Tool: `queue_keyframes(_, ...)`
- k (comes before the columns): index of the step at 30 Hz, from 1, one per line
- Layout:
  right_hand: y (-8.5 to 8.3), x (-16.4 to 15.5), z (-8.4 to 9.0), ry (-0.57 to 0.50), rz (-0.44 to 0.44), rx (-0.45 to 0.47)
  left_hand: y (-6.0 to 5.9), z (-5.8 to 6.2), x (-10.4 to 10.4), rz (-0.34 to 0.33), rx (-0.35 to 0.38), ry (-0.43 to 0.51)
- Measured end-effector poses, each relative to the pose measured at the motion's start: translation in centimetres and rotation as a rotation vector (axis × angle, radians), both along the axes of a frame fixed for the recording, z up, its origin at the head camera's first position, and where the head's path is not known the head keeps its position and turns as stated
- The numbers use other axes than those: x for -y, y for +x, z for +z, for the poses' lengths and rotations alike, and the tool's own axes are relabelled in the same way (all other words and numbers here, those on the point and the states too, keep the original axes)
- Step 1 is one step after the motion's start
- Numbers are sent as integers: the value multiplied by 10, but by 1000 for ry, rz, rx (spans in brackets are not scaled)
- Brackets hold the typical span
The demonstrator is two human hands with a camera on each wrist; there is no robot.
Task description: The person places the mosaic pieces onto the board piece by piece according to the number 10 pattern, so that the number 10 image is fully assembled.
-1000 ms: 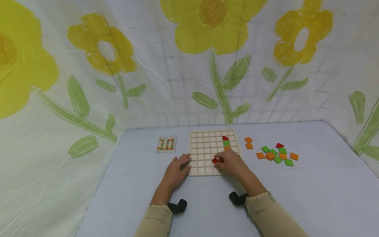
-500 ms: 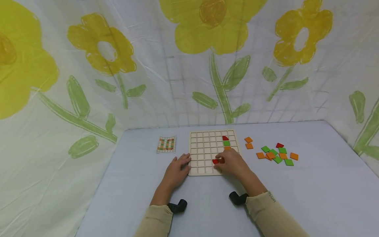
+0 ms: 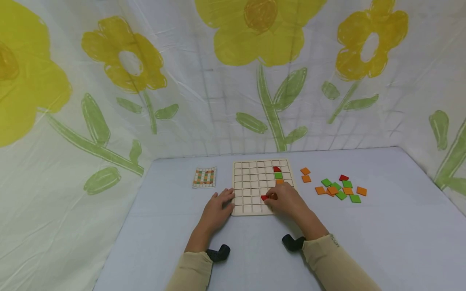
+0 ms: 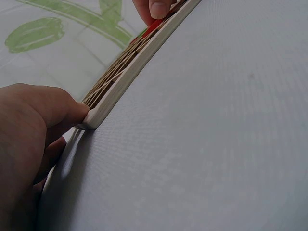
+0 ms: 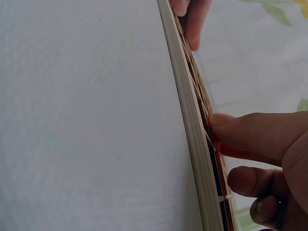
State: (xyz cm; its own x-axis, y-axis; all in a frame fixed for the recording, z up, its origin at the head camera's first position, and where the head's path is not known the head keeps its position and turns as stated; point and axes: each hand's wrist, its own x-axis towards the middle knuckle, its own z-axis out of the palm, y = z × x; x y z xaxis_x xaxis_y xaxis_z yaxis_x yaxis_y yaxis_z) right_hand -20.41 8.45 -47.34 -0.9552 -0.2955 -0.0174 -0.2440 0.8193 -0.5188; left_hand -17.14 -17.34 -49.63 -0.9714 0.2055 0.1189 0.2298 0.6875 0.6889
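The person's right hand point(image 3: 287, 199) pinches a small red wooden tile point(image 3: 264, 197) with thumb and fingertips, holding it down into a cell in the lower middle of the pale square wooden grid board point(image 3: 255, 178). The left hand point(image 3: 217, 207) lies relaxed and spread, fingers resting against the board's left edge near its front corner; the left wrist view shows the thumb point(image 4: 62, 108) touching that corner.

The likeliest slip, to my eye, is the tile seating crooked: the cells look snug between thin raised ribs, so a tilted tile could ride up on a rib and sit proud. A sideways push from the fingertips could also slide the light board over the smooth pale blue table point(image 3: 255, 258), unless the left hand braces it. I cannot tell whether the tile is already flat in its cell.

The board is thick, light, unfinished-looking wood with a rounded rim point(image 5: 192, 130). 3 tiles sit stacked in a column near its far right: red with a curved edge point(image 3: 277, 169), green point(image 3: 278, 175), orange point(image 3: 279, 181). To the right lies a loose scatter of flat matte orange, green and red square tiles point(image 3: 340, 188), some overlapping. Left of the board lies a small checkered pattern card point(image 3: 204, 177). A crinkled sheet printed with yellow flowers point(image 3: 255, 40) hangs behind.
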Motion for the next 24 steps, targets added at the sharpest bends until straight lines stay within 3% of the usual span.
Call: queue_keyframes(24, 0, -5, 0, -27, 31, 4, 0, 1, 0, -4, -1, -2)
